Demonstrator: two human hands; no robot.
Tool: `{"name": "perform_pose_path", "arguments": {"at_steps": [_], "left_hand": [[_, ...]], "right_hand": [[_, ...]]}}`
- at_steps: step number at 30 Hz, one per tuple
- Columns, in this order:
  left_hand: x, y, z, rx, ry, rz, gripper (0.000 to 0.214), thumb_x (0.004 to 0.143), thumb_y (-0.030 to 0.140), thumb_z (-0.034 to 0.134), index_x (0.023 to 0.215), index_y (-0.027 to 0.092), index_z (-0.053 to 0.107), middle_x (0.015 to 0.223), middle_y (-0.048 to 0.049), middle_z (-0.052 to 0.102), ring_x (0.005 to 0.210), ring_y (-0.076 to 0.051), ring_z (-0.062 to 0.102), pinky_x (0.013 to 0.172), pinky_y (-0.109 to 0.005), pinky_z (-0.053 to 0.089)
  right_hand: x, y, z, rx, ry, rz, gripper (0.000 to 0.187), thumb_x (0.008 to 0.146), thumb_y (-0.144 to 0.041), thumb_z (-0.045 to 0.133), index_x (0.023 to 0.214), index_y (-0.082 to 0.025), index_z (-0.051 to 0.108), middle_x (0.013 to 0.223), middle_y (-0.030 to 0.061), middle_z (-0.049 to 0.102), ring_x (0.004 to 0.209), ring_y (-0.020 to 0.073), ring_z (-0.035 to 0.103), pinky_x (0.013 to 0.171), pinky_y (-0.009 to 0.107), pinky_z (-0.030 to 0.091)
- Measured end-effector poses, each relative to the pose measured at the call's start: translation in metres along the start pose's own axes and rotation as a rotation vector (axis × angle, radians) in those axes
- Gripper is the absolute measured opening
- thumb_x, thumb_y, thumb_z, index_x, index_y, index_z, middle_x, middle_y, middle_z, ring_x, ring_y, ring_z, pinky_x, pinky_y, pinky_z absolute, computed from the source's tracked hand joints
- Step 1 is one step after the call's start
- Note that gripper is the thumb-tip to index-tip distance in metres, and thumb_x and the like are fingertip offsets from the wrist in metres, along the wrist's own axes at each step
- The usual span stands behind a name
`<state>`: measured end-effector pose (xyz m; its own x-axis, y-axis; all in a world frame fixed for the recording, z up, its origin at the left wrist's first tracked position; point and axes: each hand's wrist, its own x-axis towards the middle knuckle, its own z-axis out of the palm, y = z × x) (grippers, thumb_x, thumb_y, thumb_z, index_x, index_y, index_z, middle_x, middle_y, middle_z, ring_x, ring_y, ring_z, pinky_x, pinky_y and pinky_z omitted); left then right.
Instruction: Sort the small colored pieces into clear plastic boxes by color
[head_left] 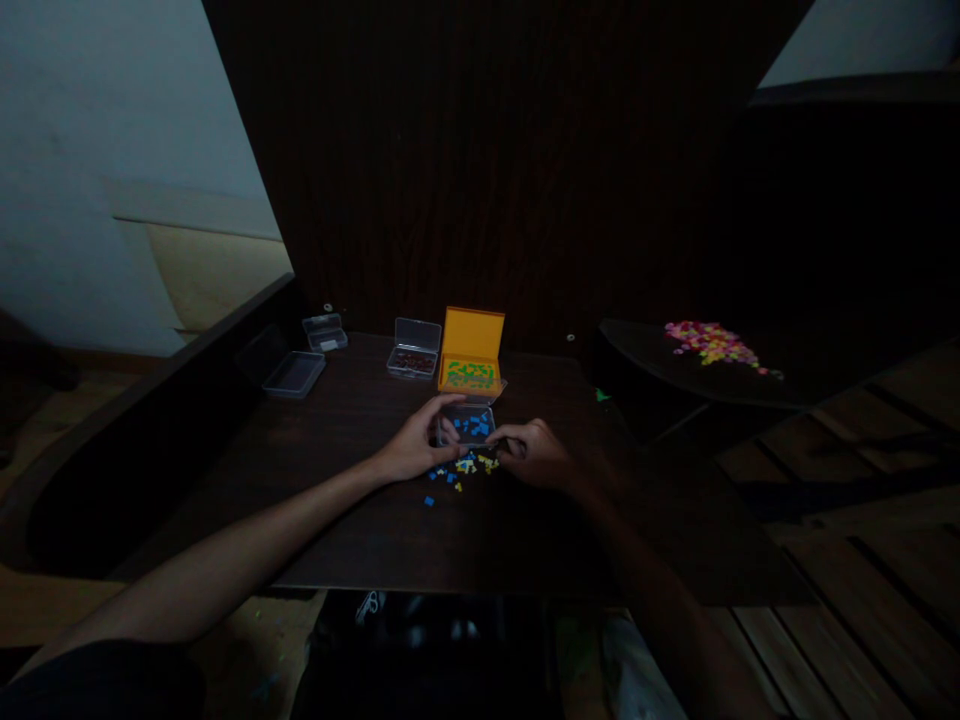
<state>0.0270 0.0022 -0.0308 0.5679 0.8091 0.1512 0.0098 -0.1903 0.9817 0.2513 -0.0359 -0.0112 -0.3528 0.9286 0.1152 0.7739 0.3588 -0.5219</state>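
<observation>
A small clear plastic box (466, 426) with blue pieces inside sits on the dark table (360, 520). My left hand (414, 442) curls around the box's left side, fingers on its far edge and thumb near the front. My right hand (534, 452) is closed at the box's right front corner, fingertips pinched; what they hold is too small to make out. A loose pile of blue and yellow pieces (461, 470) lies on the table between both hands, just in front of the box.
An orange box (471, 352) with its lid up holds green pieces behind the clear box. A clear case with dark pieces (413, 350) stands left of it; two more clear cases (294, 374) lie at the far left. A pink and yellow pile (712, 343) rests on a side surface.
</observation>
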Motion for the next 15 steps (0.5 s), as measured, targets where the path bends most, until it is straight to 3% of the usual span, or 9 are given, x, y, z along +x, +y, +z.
{"name": "perform_pose_path", "arguments": {"at_steps": [10, 15], "left_hand": [[0.0002, -0.0011, 0.0, 0.003, -0.005, 0.01, 0.073, 0.069, 0.023, 0.075, 0.131, 0.016, 0.04, 0.078, 0.0006, 0.057, 0.074, -0.015, 0.058, 0.076, -0.033, 0.049], [0.0002, -0.0007, 0.0001, -0.002, -0.006, 0.012, 0.073, 0.068, 0.024, 0.076, 0.132, 0.016, 0.04, 0.078, 0.0009, 0.057, 0.074, -0.015, 0.058, 0.075, -0.032, 0.048]], "right_hand": [[0.0004, -0.0032, -0.0006, 0.026, -0.03, 0.025, 0.031, 0.073, -0.019, 0.062, 0.103, -0.017, 0.071, 0.047, -0.0083, 0.047, 0.042, 0.0065, 0.037, 0.052, 0.02, 0.03], [0.0009, -0.0023, -0.0009, 0.028, -0.004, 0.014, 0.028, 0.074, -0.02, 0.063, 0.101, -0.016, 0.071, 0.047, -0.0092, 0.045, 0.042, 0.0057, 0.037, 0.054, 0.021, 0.031]]}}
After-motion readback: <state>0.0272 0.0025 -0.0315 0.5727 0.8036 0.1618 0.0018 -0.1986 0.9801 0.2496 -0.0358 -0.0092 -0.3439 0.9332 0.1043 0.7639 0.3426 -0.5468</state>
